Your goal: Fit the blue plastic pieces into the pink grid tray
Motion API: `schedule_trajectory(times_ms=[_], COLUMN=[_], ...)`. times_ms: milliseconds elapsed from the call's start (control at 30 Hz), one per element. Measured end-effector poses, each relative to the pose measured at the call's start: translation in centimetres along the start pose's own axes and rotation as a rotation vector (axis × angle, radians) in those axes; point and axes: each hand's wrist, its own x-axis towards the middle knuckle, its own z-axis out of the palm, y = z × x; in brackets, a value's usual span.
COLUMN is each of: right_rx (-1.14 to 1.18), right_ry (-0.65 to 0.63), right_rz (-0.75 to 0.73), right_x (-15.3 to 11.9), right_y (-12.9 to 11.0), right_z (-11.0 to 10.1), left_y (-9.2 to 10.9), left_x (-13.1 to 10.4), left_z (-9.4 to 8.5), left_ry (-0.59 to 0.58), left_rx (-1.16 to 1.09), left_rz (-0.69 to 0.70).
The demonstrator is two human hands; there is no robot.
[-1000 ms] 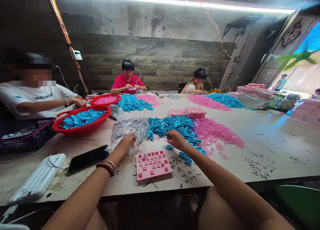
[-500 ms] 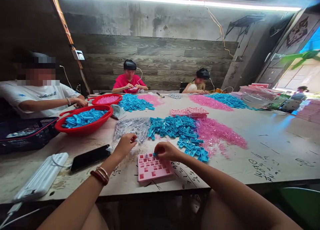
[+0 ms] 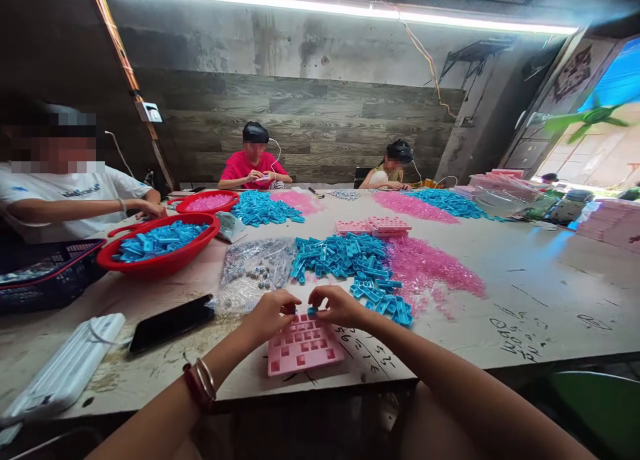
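Observation:
A pink block with rows of square holes (image 3: 306,353) lies at the table's near edge, in front of me. Over its far left corner is my left hand (image 3: 274,313), fingers pinched on something too small to make out. My right hand (image 3: 334,305) is at the far edge of the block, thumb and fingers closed on a small blue plastic piece (image 3: 313,311). Just beyond the hands are a heap of blue plastic pieces (image 3: 343,255) and a clear plastic bag (image 3: 255,267) of small greyish parts.
Pink translucent bits (image 3: 430,267) spread right of the blue heap. Pink blocks (image 3: 387,225) stand behind it. A red basin (image 3: 160,263) of blue pieces, a phone (image 3: 173,322) and a white power bank (image 3: 65,367) lie left. Several co-workers sit around the table.
My left hand has moved from the bag of greyish parts right to the pink block, near my right hand. My right hand stays there with the blue piece. The view has shifted slightly.

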Motion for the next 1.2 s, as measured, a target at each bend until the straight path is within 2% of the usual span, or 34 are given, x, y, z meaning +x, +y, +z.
schedule_trajectory(times_ms=[133,233,333,467,533,633,700,867,1000,1133,1200], right_rx=[-0.182,-0.231,-0.275,-0.344,-0.339,-0.349,-0.396,-0.433,-0.372,-0.204,-0.066], right_ry=[0.125,0.143,0.192,0.299,0.281,0.18,0.118,0.115,0.163,0.225,0.198], right_rz=[0.073,0.129,0.137,0.19,0.164,0.031,0.004,0.105,0.108,0.152,0.23], right_x=[0.3,0.4,0.2,0.2,0.7,2.1,3.1,4.2,3.4,1.9,1.1], right_y=[1.1,1.8,2.6,3.7,3.9,3.6,3.3,3.6,3.2,1.4,0.2], right_z=[0.0,-0.2,-1.1,-2.4,-2.3,-1.2,-0.4,0.1,-0.7,-1.7,-2.0], left_y=[0.2,0.2,0.3,0.5,0.5,0.4,0.3,0.5,0.9,0.9,0.8], left_x=[-0.2,-0.2,-0.1,-0.2,-0.3,-0.4,-0.4,-0.2,-0.2,-0.3,-0.4], left_z=[0.1,0.2,0.3,0.3,0.4,0.5,0.6,0.5,-0.1,-0.4,-0.4], left_ry=[-0.001,-0.04,-0.06,-0.032,-0.028,-0.036,-0.041,-0.023,-0.121,-0.177,-0.172], left_rx=[0.081,0.122,0.111,0.117,0.136,0.176,0.194,0.196,0.15,0.137,0.138], left_rz=[-0.006,-0.023,-0.052,-0.129,-0.143,-0.102,-0.084,-0.081,-0.107,-0.064,-0.036])
